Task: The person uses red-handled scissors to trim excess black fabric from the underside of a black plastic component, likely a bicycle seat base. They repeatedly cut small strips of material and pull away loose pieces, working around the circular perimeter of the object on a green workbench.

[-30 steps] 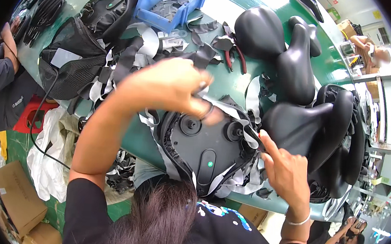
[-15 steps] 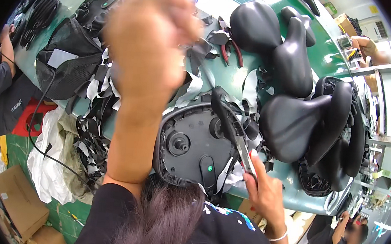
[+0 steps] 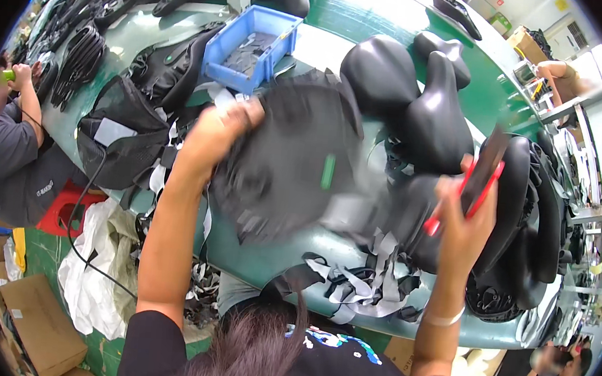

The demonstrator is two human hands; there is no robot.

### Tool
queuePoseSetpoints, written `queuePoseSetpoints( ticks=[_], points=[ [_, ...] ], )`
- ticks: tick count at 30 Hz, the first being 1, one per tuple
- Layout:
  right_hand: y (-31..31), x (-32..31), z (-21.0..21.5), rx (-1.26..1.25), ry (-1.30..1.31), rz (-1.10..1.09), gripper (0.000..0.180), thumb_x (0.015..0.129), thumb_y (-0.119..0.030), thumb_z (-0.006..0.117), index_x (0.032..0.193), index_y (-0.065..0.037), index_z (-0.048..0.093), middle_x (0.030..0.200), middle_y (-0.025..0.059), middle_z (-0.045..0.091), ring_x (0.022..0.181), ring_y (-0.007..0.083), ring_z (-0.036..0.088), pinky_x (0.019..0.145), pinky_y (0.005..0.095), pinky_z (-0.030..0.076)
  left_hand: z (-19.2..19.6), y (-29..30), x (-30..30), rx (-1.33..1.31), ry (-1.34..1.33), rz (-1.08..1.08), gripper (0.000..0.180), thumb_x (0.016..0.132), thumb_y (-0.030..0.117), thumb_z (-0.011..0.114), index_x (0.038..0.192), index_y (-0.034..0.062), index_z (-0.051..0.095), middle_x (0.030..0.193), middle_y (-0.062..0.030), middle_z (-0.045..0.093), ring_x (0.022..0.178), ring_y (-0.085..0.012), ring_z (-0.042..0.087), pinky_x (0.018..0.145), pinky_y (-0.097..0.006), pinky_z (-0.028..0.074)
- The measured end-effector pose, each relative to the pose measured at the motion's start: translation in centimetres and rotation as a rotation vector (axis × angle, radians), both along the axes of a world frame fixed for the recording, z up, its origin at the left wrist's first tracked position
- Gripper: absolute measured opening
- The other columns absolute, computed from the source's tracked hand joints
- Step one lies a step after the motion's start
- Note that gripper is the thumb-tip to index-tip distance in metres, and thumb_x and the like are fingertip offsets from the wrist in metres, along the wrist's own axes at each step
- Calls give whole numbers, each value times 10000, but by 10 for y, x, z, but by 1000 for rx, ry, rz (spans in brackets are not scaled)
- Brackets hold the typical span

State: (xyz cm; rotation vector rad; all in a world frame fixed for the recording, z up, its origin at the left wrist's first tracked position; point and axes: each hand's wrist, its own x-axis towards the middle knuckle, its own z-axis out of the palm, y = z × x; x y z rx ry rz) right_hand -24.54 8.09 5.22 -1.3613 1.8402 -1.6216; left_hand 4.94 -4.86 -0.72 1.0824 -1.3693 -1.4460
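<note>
My left hand [image 3: 224, 127] grips the edge of a black bicycle saddle [image 3: 285, 165], lifted off the green table [image 3: 374, 8] and blurred by motion, its underside with a small green mark facing me. My right hand [image 3: 460, 209] is raised to the right of it and holds a red-handled cutting tool [image 3: 477, 182] upright. Grey and black trimmed strips [image 3: 357, 282] lie on the table edge below the saddle.
Finished black saddles [image 3: 423, 105] are stacked at the right and far side. A blue bin [image 3: 249, 40] with small parts sits behind my left hand. A seated person in grey [image 3: 10, 155] works at the left. Cardboard boxes [image 3: 31, 322] and white bags lie on the floor.
The saddle has been lifted off the table and turned by my left hand. My right hand has risen to the right with the red-handled tool.
</note>
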Motion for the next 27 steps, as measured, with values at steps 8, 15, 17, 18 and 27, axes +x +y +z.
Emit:
queuePoseSetpoints(
  ticks=[8,15,17,18,27],
  points=[
    [-253,-177,8,-123,-1051,-164,263,815,-51,688,1036,-61,545,1083,114,567,1002,316,580,846,606,487,-59,15,-113,-919,-693,-196,279,777,180,700,1047,134,649,1081,-94,595,1001,-288,539,832,-397,435],
    [-355,-124,-27,99,-1436,-454,119,837,-103,692,928,-88,617,1017,69,594,1000,242,565,951,593,432,-45,74,-85,-193,-129,-1026,423,724,182,729,1131,159,617,1273,-98,516,1129,-294,504,891,-414,406],
    [-389,-200,-65,42,-1408,-475,112,832,-103,686,899,-71,602,974,111,611,915,280,596,849,539,505,-28,51,-78,-571,-403,-734,392,742,229,732,1116,168,630,1301,-100,493,1174,-304,475,925,-440,374],
    [-398,-233,-80,3,-1378,-481,112,829,-103,683,885,-62,594,952,131,619,872,299,612,798,512,541,-26,43,-75,-734,-534,-566,379,751,252,734,1109,173,637,1316,-101,482,1197,-309,461,941,-453,358],
    [-368,-197,-14,-273,-1201,27,142,801,-73,668,901,-69,568,851,83,609,672,231,602,639,397,545,-47,105,-41,-444,-696,-859,360,771,416,689,1004,155,603,1115,-69,544,1130,-260,514,872,-414,441]
  ],
)
